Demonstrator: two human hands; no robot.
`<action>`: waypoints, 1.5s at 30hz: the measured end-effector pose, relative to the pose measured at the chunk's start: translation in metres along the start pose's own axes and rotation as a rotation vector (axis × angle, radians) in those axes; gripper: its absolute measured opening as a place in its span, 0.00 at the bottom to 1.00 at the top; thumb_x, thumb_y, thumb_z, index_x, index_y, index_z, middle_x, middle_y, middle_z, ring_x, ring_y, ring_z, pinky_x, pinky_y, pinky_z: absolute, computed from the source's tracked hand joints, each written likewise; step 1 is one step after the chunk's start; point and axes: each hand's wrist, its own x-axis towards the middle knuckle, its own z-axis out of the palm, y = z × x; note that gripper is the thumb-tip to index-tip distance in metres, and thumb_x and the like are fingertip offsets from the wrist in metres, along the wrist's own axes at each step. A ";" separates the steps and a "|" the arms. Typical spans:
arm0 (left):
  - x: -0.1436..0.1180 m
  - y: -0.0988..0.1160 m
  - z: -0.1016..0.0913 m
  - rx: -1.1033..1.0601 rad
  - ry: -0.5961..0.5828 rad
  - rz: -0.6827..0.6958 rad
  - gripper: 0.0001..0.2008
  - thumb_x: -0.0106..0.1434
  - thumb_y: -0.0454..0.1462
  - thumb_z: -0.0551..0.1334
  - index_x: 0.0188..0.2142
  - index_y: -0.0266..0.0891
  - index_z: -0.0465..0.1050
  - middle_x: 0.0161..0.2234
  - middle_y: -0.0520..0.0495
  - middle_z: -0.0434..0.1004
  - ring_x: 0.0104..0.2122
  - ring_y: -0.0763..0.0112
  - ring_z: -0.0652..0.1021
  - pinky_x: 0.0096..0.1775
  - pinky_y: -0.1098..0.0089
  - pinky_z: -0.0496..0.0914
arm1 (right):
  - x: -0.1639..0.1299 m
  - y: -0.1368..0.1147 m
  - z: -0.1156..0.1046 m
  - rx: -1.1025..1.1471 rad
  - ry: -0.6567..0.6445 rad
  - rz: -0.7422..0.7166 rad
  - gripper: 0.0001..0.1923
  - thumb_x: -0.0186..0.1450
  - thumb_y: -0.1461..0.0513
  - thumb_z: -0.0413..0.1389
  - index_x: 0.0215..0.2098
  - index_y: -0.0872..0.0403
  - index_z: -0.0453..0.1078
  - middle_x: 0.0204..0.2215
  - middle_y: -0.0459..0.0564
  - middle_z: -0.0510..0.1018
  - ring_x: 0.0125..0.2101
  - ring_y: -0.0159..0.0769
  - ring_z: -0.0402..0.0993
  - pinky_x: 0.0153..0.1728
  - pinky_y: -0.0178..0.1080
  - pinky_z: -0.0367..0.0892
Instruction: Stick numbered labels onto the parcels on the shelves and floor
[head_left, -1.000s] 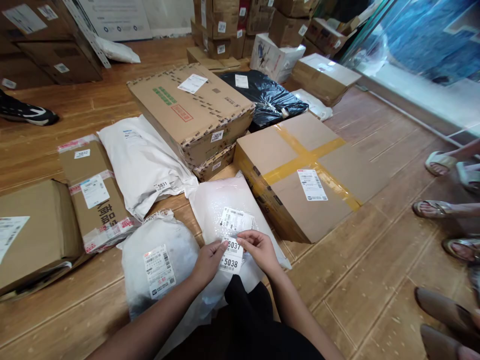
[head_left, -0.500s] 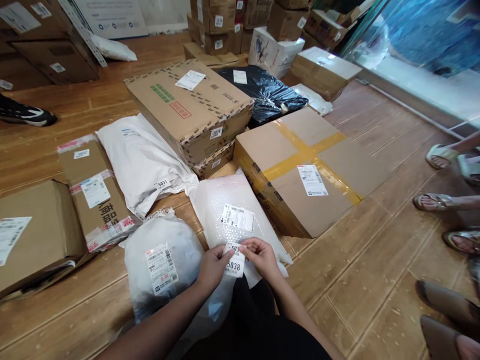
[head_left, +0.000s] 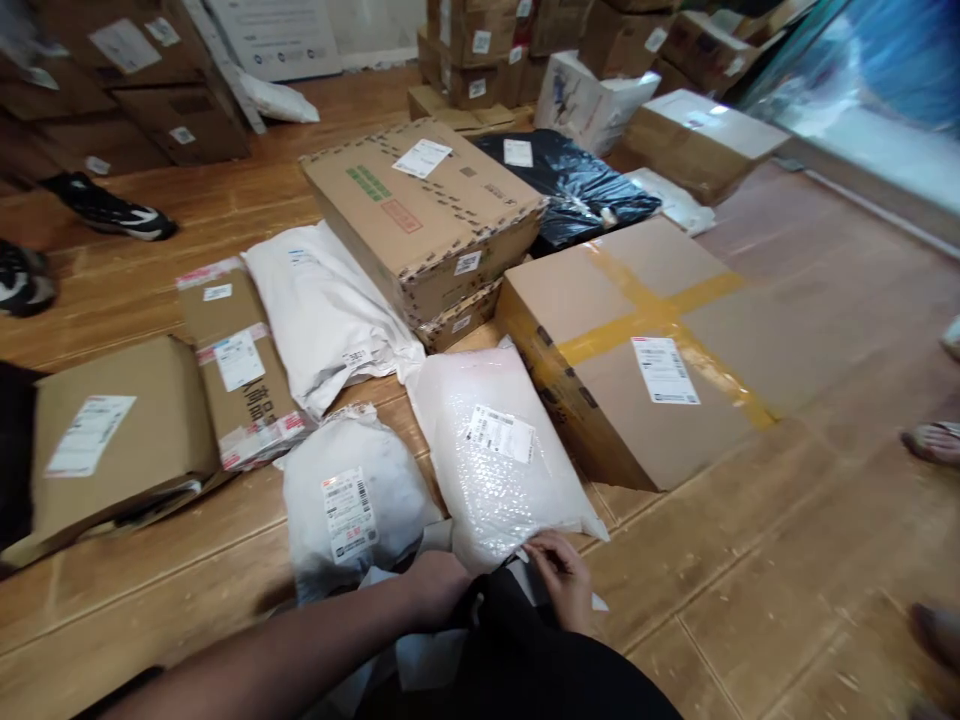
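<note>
My left hand (head_left: 442,588) is low in the middle, between the round white bag (head_left: 405,500) and the dark clothing (head_left: 510,640); its fingers are hidden. My right hand (head_left: 561,580) has its fingers pinched together at the near edge of a bubble-wrapped white parcel (head_left: 487,490). What lies between those fingertips is too blurred to make out. A printed shipping label (head_left: 501,434) is stuck on top of this parcel. Another label (head_left: 350,515) is on the round bag. Pale sheets or wrapping (head_left: 431,660) show beneath my left wrist.
A large carton with yellow tape (head_left: 637,400) stands to the right. Farther off are stacked brown cartons (head_left: 420,200) and a black-wrapped parcel (head_left: 570,190). On the left lie a white mailer (head_left: 322,310), a narrow box (head_left: 232,370) and a wide carton (head_left: 150,430). Other people's feet (head_left: 112,210) are at both sides.
The paper number stickers held between both hands are out of sight. Both hands have moved down towards my body, the right one to the bubble-wrapped parcel's near edge. The view has shifted left.
</note>
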 end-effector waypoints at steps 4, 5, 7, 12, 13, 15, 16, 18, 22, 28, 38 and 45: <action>-0.055 -0.022 -0.017 0.171 -0.104 0.161 0.09 0.47 0.36 0.66 0.16 0.39 0.68 0.19 0.47 0.73 0.21 0.64 0.72 0.22 0.68 0.58 | 0.007 0.007 0.000 -0.065 -0.063 -0.068 0.13 0.55 0.51 0.58 0.26 0.51 0.70 0.25 0.51 0.76 0.29 0.43 0.72 0.34 0.46 0.68; -0.072 -0.030 -0.023 0.222 -0.112 0.211 0.09 0.50 0.36 0.64 0.17 0.39 0.68 0.22 0.46 0.74 0.23 0.65 0.73 0.22 0.68 0.59 | 0.010 0.007 0.000 -0.095 -0.036 -0.028 0.15 0.53 0.49 0.59 0.29 0.52 0.69 0.25 0.51 0.75 0.27 0.42 0.72 0.32 0.45 0.69; -0.109 -0.044 -0.035 0.297 -0.082 0.271 0.10 0.56 0.38 0.59 0.20 0.39 0.71 0.26 0.43 0.75 0.25 0.65 0.74 0.24 0.68 0.61 | 0.017 0.002 -0.002 -0.251 0.048 0.062 0.21 0.49 0.47 0.61 0.31 0.52 0.66 0.24 0.49 0.74 0.24 0.41 0.71 0.26 0.43 0.67; -0.189 -0.061 -0.074 -0.005 0.090 0.054 0.14 0.62 0.37 0.52 0.43 0.48 0.74 0.32 0.44 0.79 0.30 0.65 0.77 0.31 0.71 0.65 | 0.061 -0.063 -0.006 -0.842 -0.460 0.020 0.13 0.50 0.54 0.60 0.15 0.50 0.64 0.16 0.48 0.72 0.21 0.41 0.68 0.23 0.41 0.60; -0.199 -0.060 -0.082 -0.100 0.116 -0.002 0.16 0.62 0.37 0.52 0.46 0.50 0.73 0.34 0.45 0.80 0.32 0.65 0.78 0.33 0.72 0.66 | 0.070 -0.087 -0.002 -0.878 -0.537 -0.034 0.10 0.50 0.56 0.59 0.16 0.50 0.66 0.17 0.50 0.74 0.23 0.43 0.70 0.25 0.42 0.62; -0.212 -0.058 -0.095 -0.244 0.177 -0.095 0.16 0.62 0.37 0.52 0.46 0.52 0.73 0.37 0.48 0.80 0.36 0.65 0.78 0.37 0.72 0.67 | 0.080 -0.143 0.018 -0.739 -0.559 -0.231 0.08 0.54 0.57 0.57 0.30 0.51 0.73 0.31 0.54 0.79 0.32 0.46 0.73 0.35 0.45 0.65; -0.214 -0.056 -0.099 -0.295 0.220 -0.132 0.16 0.62 0.37 0.52 0.45 0.51 0.74 0.39 0.48 0.80 0.37 0.64 0.78 0.39 0.71 0.67 | 0.080 -0.170 0.034 -0.626 -0.655 -0.307 0.16 0.56 0.55 0.56 0.41 0.50 0.72 0.39 0.54 0.78 0.37 0.45 0.73 0.40 0.45 0.65; -0.214 -0.055 -0.103 -0.411 0.338 -0.216 0.15 0.61 0.38 0.53 0.43 0.48 0.76 0.39 0.48 0.80 0.38 0.64 0.78 0.40 0.71 0.67 | 0.069 -0.214 0.076 -0.419 -1.048 -0.340 0.25 0.57 0.54 0.57 0.53 0.48 0.65 0.45 0.53 0.75 0.39 0.43 0.73 0.38 0.41 0.67; -0.203 -0.061 -0.090 -0.827 0.586 -0.363 0.15 0.56 0.44 0.57 0.34 0.39 0.78 0.28 0.48 0.79 0.27 0.68 0.74 0.29 0.72 0.66 | 0.026 -0.231 0.168 -0.223 -1.216 -0.208 0.32 0.48 0.53 0.64 0.50 0.53 0.66 0.39 0.52 0.76 0.27 0.35 0.73 0.26 0.36 0.68; -0.202 -0.073 -0.080 -1.429 0.692 -0.433 0.18 0.51 0.48 0.58 0.27 0.34 0.74 0.19 0.49 0.73 0.20 0.71 0.70 0.25 0.71 0.64 | 0.002 -0.197 0.233 0.001 -1.204 0.284 0.17 0.47 0.52 0.63 0.24 0.54 0.64 0.13 0.37 0.66 0.12 0.24 0.63 0.13 0.29 0.56; -0.224 -0.077 -0.077 -1.243 0.863 -0.460 0.21 0.44 0.52 0.65 0.25 0.35 0.69 0.21 0.53 0.71 0.21 0.76 0.66 0.24 0.74 0.58 | 0.001 -0.217 0.245 0.071 -1.143 0.318 0.21 0.46 0.50 0.64 0.30 0.55 0.67 0.17 0.37 0.70 0.13 0.24 0.66 0.12 0.28 0.55; -0.222 -0.090 -0.065 -1.191 0.873 -0.387 0.21 0.50 0.52 0.60 0.27 0.34 0.71 0.24 0.49 0.73 0.23 0.72 0.68 0.26 0.72 0.61 | -0.008 -0.216 0.254 -0.069 -0.933 0.252 0.16 0.46 0.53 0.64 0.28 0.55 0.72 0.20 0.41 0.72 0.17 0.26 0.66 0.16 0.31 0.60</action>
